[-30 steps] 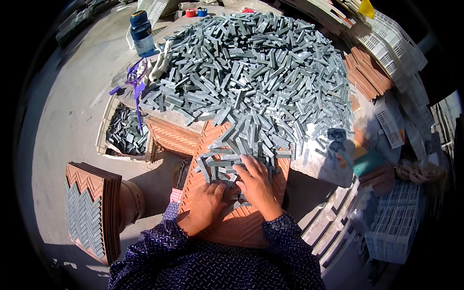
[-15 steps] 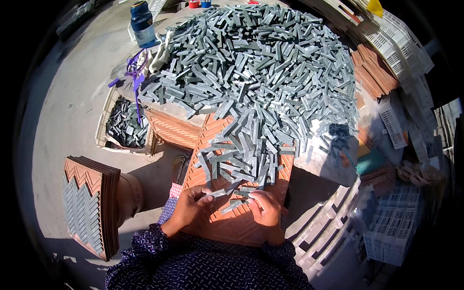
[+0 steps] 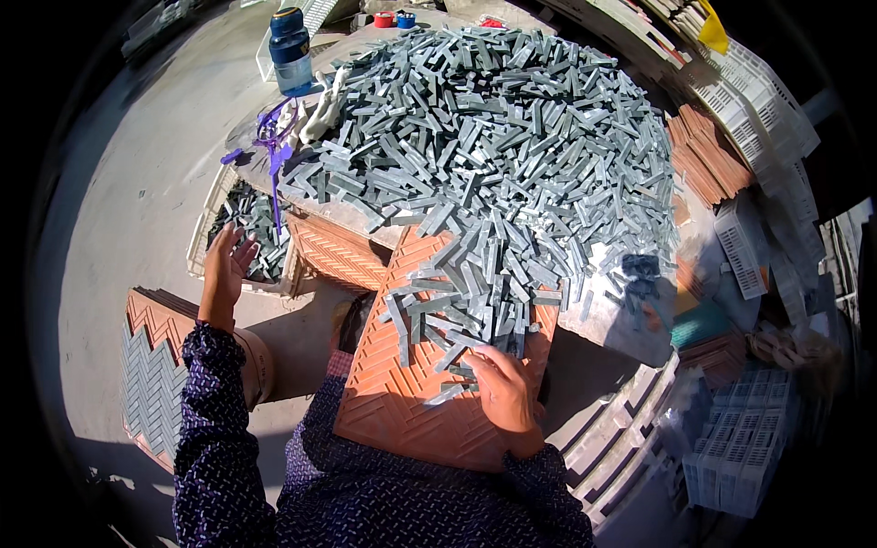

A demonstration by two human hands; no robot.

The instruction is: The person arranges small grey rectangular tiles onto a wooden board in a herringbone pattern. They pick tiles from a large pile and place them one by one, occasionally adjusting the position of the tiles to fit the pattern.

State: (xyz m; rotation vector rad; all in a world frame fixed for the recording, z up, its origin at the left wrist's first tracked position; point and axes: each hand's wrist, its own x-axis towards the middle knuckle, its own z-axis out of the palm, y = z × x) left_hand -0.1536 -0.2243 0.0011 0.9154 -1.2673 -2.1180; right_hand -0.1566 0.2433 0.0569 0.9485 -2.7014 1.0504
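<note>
My left hand (image 3: 227,267) is raised with its fingers apart over the near edge of a crate of dark stone pieces (image 3: 251,215); nothing shows in it. My right hand (image 3: 505,397) is above the right side of an orange board with a zigzag of ridges (image 3: 388,402). Its fingers are stretched out, with the tips at several loose grey stone strips (image 3: 449,354) on the board. Whether they touch one is unclear. More strips spread down onto the board from a large heap (image 3: 493,128).
On the left stands a stack of boards, the top one filled with grey strips in a herringbone (image 3: 151,384). A blue bottle (image 3: 290,55) and purple cord (image 3: 274,151) sit by the heap. At right are stacked orange boards (image 3: 703,155), white crates (image 3: 740,447) and a slatted pallet (image 3: 612,420).
My left hand has left the board, swinging left and up to the crate, and its fingers have opened. The right hand has stayed by the strips, its fingers now more stretched out.
</note>
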